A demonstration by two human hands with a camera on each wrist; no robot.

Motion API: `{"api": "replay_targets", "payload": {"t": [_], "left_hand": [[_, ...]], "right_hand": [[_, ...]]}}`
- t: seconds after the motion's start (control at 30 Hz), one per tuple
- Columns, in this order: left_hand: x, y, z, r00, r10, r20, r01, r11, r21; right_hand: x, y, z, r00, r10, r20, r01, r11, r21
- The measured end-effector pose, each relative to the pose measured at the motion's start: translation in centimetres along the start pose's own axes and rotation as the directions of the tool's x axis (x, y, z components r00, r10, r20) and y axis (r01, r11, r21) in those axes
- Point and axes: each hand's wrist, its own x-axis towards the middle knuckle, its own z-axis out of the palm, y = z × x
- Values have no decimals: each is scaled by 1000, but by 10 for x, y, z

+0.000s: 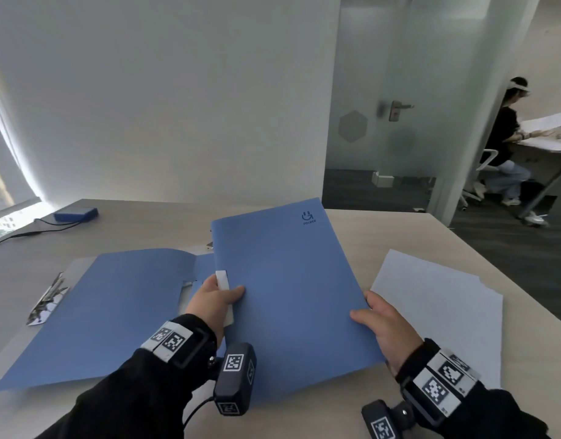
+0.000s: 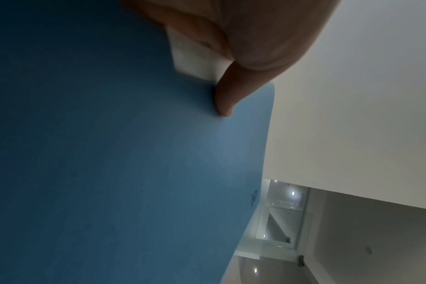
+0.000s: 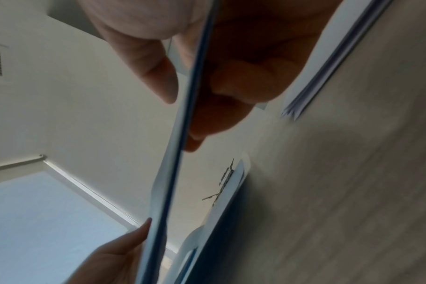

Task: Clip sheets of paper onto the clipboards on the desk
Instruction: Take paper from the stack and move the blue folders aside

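Note:
A closed blue folder [image 1: 288, 289] is held tilted above the desk between both hands. My left hand [image 1: 214, 301] pinches its left edge at the white spine label [image 1: 223, 280], thumb on the cover [image 2: 225, 100]. My right hand [image 1: 379, 321] grips the right edge, thumb on top and fingers [image 3: 231, 107] underneath, the folder edge [image 3: 180, 146] running between them. A second blue folder [image 1: 108, 308] lies open flat at the left, its metal clip [image 1: 48, 299] at the left side. A stack of white paper [image 1: 437, 308] lies on the desk at the right.
A small blue box [image 1: 76, 213] with a black cable sits at the far left of the desk [image 1: 383, 229]. Beyond the desk's right edge is dark floor, a glass door [image 1: 396, 109], and a seated person [image 1: 507, 144] at another table.

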Motion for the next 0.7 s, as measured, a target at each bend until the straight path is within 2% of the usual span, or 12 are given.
{"api": "replay_targets", "payload": {"t": [0.07, 0.1, 0.2, 0.3, 0.47, 0.57, 0.7], "left_hand": [[5, 1, 0, 1000, 10, 10, -10, 1000, -18], [6, 1, 2, 1000, -1, 16, 1, 999, -35], [8, -1, 7, 998, -57, 30, 58, 998, -36], [8, -8, 13, 997, -75, 23, 75, 997, -16], [10, -14, 13, 997, -62, 35, 60, 996, 59], [11, -15, 12, 997, -54, 47, 49, 993, 109], [12, -19, 14, 997, -65, 51, 57, 988, 141]], "right_hand": [[1, -2, -7, 999, 42, -12, -43, 991, -126], [4, 0, -11, 998, 50, -36, -54, 990, -132], [14, 3, -24, 986, 60, -158, -59, 998, 12], [30, 5, -34, 957, 69, -280, -10, 978, 209], [82, 10, -53, 873, 174, -455, -30, 952, 305], [119, 9, -64, 841, 226, -492, -91, 954, 284], [146, 2, -64, 836, 285, -469, -130, 933, 335]]}}
